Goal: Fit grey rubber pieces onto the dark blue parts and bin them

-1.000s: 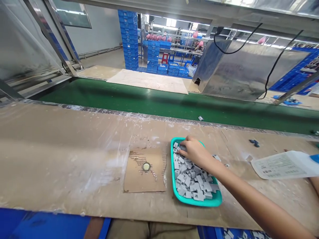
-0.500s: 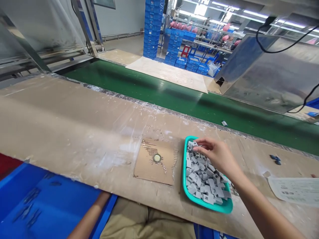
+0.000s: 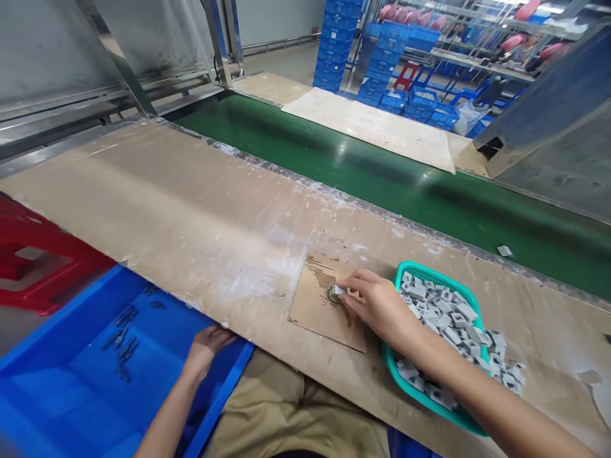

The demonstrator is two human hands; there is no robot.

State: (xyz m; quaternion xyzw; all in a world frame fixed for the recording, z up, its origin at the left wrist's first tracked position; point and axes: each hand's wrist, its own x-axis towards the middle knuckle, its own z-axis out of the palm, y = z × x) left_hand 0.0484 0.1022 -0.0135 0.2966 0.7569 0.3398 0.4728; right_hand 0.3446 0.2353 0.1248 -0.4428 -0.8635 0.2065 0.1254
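My right hand pinches a small grey plastic block between thumb and fingers. The block's end is at a small round dish on a square of cardboard; contact is partly hidden by the fingers. Brown, glossy smears lie around the dish. Beneath my right forearm, a teal basket holds many similar grey blocks, and more are heaped along its right side. My left hand is at the table's front edge above a blue bin, fingers stretched toward the edge, their tips partly hidden; nothing shows in it.
Several dark small parts lie in the blue bin. Behind the worktable runs a green conveyor belt with one light piece on it. A red stool stands at left. Blue crates are stacked beyond.
My right hand has moved left from the basket to the dish, carrying a grey block. My left hand has come into view from under the table edge. The view has shifted.
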